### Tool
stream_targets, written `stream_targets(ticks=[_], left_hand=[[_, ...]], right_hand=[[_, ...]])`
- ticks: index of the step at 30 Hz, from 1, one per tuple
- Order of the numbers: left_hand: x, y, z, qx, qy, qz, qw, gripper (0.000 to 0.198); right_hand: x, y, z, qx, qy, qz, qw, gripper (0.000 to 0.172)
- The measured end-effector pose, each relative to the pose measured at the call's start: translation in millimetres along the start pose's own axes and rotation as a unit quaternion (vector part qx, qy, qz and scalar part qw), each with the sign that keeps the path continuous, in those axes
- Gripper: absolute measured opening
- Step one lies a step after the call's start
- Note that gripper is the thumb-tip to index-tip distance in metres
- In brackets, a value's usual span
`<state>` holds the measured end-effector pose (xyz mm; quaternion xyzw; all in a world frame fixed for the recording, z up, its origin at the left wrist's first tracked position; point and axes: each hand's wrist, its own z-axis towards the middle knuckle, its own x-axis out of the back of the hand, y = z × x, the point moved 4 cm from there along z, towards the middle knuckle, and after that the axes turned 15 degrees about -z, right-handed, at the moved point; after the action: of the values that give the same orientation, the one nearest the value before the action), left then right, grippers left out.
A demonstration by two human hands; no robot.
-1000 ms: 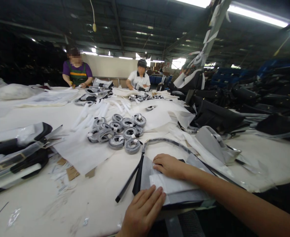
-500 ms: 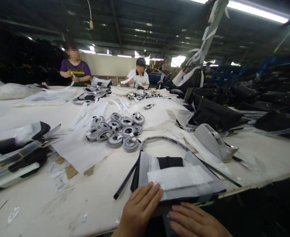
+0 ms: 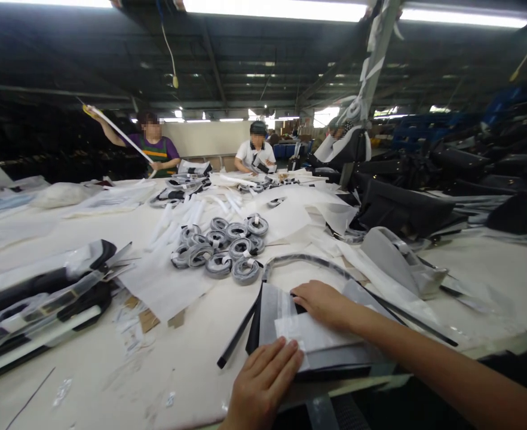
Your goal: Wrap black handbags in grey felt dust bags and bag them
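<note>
A dark bag (image 3: 253,325), partly covered with translucent sheeting and white paper (image 3: 335,338), lies at the table's near edge. Its wrapped handle (image 3: 311,258) arches away from me, and dark straps (image 3: 241,326) stick out on both sides. My left hand (image 3: 263,373) rests on the bag's lower left corner, fingers stretched out over the sheeting. Across the bag reaches my right arm, and my right hand (image 3: 321,303) lies over the dark piece at the upper middle, covering most of it. The right fingertips are partly hidden, so their grip is unclear.
Several wrapped strap coils (image 3: 245,270) sit beyond the bag. Wrapped dark pieces (image 3: 48,298) are stacked at left, and a grey bag (image 3: 391,263) stands at right. Dark bags (image 3: 402,206) pile up farther right. Two co-workers (image 3: 257,149) are across the table, one raising a white strip (image 3: 122,136).
My right hand has moved from the table edge up onto the bag's upper middle. My left hand stays at the corner. The far left co-worker has raised an arm with a white strip.
</note>
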<state>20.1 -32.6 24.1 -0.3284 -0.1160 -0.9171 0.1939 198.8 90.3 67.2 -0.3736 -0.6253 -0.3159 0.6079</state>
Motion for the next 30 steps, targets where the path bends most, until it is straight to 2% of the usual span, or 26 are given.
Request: stream_targets(ticks=[6, 10, 13, 22, 30], left_hand=[[2.2, -1.4, 3.3, -0.036, 0.010, 0.029, 0.999, 0.039], [3.1, -0.1, 6.8, -0.051, 0.037, 0.039, 0.997, 0.034], [1.7, -0.7, 7.7, -0.050, 0.037, 0.040, 0.997, 0.034], [0.9, -2.5, 7.4, -0.028, 0.045, 0.033, 0.998, 0.030], [2.0, -3.5, 5.7, -0.021, 0.027, 0.023, 0.999, 0.036]], right_hand=[[-14.8, 9.3, 29.0, 0.038, -0.045, 0.050, 0.997, 0.038], [-17.3, 11.8, 40.3, 0.048, -0.049, 0.079, 0.994, 0.039], [-16.4, 10.2, 40.6, 0.049, -0.028, 0.093, 0.994, 0.036], [-13.9, 0.1, 28.0, 0.023, 0.031, 0.071, 0.997, 0.041], [-14.6, 1.9, 34.9, -0.035, 0.009, 0.036, 0.999, 0.032]])
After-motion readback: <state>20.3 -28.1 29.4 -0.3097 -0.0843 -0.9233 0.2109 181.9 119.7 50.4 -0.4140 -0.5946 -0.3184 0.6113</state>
